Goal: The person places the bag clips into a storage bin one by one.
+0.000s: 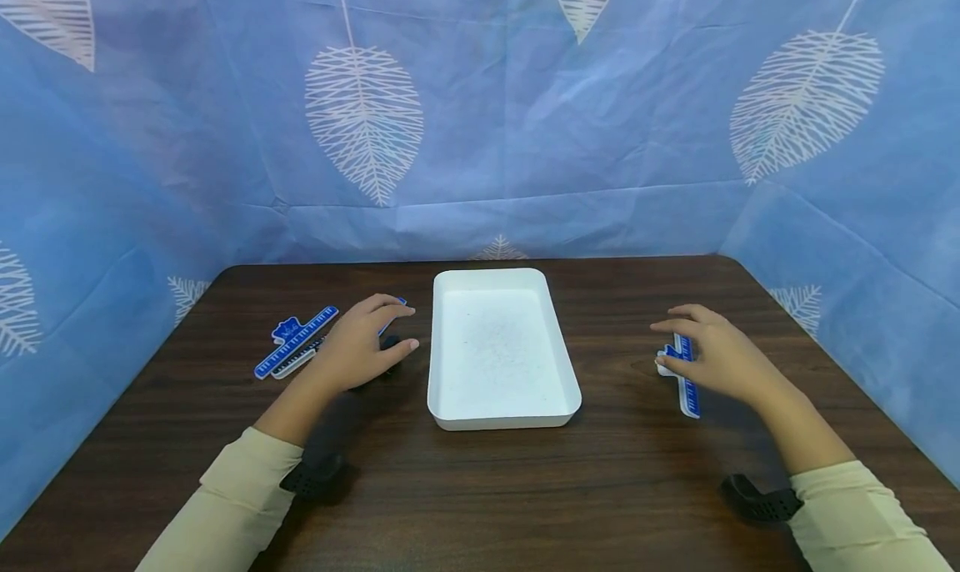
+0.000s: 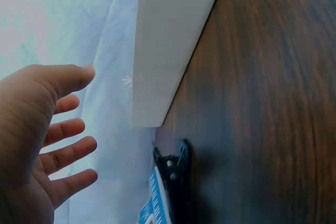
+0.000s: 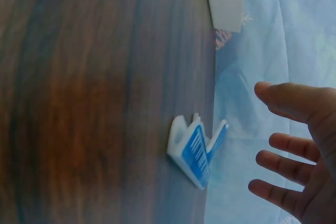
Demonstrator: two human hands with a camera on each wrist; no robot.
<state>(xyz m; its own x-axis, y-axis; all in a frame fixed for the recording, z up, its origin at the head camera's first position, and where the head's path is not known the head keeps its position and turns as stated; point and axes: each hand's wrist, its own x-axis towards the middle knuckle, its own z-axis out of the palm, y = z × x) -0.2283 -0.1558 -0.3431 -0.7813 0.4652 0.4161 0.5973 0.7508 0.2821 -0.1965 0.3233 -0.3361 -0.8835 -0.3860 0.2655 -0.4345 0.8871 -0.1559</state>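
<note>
Above the left part of the table, my left hand [image 1: 354, 347] hovers with spread fingers and holds nothing. Beneath it is a clip with a blue ruler-marked face and black parts [image 2: 177, 179], mostly hidden by the hand in the head view. Left of that hand lie a blue ruler-marked clip [image 1: 297, 343] and a partly covered black-and-white strip [image 1: 296, 362]. On the right, my right hand [image 1: 718, 355] is held over a blue-and-white ruler clip [image 1: 687, 393]. In the right wrist view its fingers are apart from this clip [image 3: 191, 153].
A shallow white tray [image 1: 495, 420] stands on the dark wooden table [image 1: 495, 489] between both hands. Behind the table hangs a blue cloth [image 1: 510, 155] with white leaf prints. Each wrist wears a black band.
</note>
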